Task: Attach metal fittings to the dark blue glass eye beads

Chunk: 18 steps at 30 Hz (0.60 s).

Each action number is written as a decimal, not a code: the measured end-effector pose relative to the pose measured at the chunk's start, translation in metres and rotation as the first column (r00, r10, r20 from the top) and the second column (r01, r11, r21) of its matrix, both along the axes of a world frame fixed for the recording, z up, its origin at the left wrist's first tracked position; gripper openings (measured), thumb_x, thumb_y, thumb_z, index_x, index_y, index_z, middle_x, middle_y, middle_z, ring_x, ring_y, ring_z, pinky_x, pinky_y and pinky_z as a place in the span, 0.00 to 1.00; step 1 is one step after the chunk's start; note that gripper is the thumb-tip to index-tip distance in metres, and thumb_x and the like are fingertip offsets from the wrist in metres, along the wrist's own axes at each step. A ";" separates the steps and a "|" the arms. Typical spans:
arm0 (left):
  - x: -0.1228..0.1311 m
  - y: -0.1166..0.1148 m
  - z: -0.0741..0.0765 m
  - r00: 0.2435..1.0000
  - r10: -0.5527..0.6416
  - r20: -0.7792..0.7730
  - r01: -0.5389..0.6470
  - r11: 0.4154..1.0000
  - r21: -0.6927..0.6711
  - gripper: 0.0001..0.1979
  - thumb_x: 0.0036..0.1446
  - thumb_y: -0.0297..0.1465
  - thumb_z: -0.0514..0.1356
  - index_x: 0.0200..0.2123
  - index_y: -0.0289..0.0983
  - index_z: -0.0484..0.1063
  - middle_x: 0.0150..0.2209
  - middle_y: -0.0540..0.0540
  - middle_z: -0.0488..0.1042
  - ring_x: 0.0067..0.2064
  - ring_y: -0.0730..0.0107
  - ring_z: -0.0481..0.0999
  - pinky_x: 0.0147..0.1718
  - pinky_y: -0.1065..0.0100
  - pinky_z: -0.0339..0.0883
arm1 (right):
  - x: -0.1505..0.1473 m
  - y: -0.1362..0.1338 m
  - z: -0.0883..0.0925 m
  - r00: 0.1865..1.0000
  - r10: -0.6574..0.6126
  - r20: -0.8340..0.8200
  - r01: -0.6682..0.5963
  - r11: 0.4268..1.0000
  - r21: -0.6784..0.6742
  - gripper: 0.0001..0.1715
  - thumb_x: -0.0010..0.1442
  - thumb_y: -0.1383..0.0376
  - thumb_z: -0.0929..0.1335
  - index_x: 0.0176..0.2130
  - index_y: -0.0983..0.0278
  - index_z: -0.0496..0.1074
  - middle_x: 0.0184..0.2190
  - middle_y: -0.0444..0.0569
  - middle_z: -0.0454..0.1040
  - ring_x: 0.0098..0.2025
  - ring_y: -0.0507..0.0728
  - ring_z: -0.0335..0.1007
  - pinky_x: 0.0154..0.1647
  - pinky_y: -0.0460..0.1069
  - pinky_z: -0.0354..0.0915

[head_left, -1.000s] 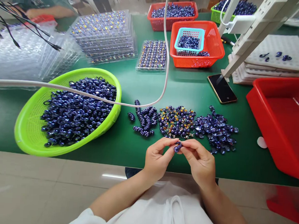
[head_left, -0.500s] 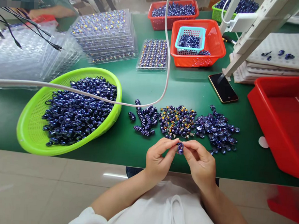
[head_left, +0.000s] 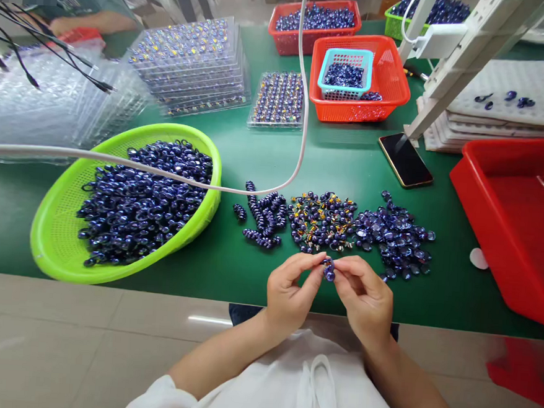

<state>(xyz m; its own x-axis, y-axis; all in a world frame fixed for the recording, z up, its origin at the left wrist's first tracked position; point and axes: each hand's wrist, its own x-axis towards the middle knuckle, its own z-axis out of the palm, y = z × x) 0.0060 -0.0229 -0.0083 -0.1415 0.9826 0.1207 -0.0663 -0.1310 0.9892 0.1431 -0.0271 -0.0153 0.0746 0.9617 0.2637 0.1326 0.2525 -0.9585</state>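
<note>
Your L hand [head_left: 293, 295] and R hand [head_left: 365, 300] meet above the near part of the green table [head_left: 256, 156], thumb and forefinger of each pinched on one dark shiny pc [head_left: 329, 271]. It sits btwn the two hands, partly hidden by the fingertips, so its full shape can't be told. Gripping from both sides prob. gives you fine ctrl of so small a part; held here, it'd likely fall on the table if it slipped.

Just beyond, L to R: stacked rows [head_left: 267, 220] of dark pcs, a mixed pile [head_left: 322, 220] w/ gold-colored bits, and a loose pile [head_left: 395, 240] of flat-faced pcs. The mixed & loose piles touch or nearly so; all three lie near your hands, presumably for short reaches, and apart by kind, presumably for quick picking. Further L, the lime basket [head_left: 45, 244] tilts, heaped w/ dark looped pcs; its high rim prob. keeps bulk stock contained. A white cable [head_left: 185, 178] crosses in front of it. The phone [head_left: 405, 160] lies farther back, R of center, seemingly out of your working space.
</note>
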 end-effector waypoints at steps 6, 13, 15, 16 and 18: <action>0.003 0.001 0.002 0.993 0.037 0.114 -0.023 0.991 -0.128 0.08 0.56 0.29 0.68 0.40 0.39 0.83 0.37 0.45 0.83 0.39 0.68 0.82 0.39 0.72 0.77 | -0.001 -0.002 -0.009 0.983 -0.078 0.168 0.061 0.993 0.102 0.12 0.60 0.73 0.70 0.42 0.58 0.73 0.36 0.45 0.76 0.38 0.53 0.75 0.36 0.47 0.72; 0.000 0.002 0.000 0.995 0.044 0.085 -0.030 0.987 -0.157 0.09 0.55 0.30 0.69 0.40 0.38 0.83 0.38 0.44 0.83 0.40 0.67 0.82 0.40 0.72 0.76 | 0.002 0.005 -0.004 0.907 -0.100 0.409 -0.022 0.959 0.284 0.17 0.61 0.76 0.69 0.46 0.59 0.72 0.38 0.47 0.77 0.39 0.54 0.76 0.42 0.49 0.74; -0.001 0.003 0.000 0.993 0.040 0.112 -0.020 0.984 -0.175 0.09 0.55 0.31 0.69 0.40 0.38 0.83 0.38 0.44 0.83 0.39 0.67 0.82 0.40 0.72 0.77 | 0.004 0.005 -0.002 0.907 -0.074 0.414 -0.039 0.966 0.257 0.15 0.61 0.76 0.69 0.45 0.59 0.72 0.37 0.46 0.78 0.39 0.54 0.76 0.42 0.49 0.74; -0.001 0.003 0.001 0.991 0.035 0.130 -0.010 0.983 -0.185 0.09 0.55 0.32 0.69 0.40 0.38 0.83 0.38 0.44 0.83 0.38 0.68 0.82 0.39 0.71 0.77 | 0.005 0.005 -0.001 0.916 -0.057 0.398 -0.037 0.974 0.225 0.14 0.61 0.75 0.69 0.44 0.59 0.72 0.37 0.46 0.78 0.38 0.53 0.76 0.41 0.48 0.74; -0.002 0.004 0.001 0.987 0.019 0.158 0.013 0.979 -0.202 0.09 0.55 0.33 0.69 0.40 0.37 0.83 0.37 0.44 0.83 0.37 0.68 0.82 0.38 0.71 0.78 | 0.006 0.004 0.000 0.948 -0.008 0.319 -0.034 0.991 0.127 0.12 0.61 0.74 0.69 0.43 0.59 0.73 0.36 0.45 0.77 0.36 0.52 0.76 0.39 0.47 0.74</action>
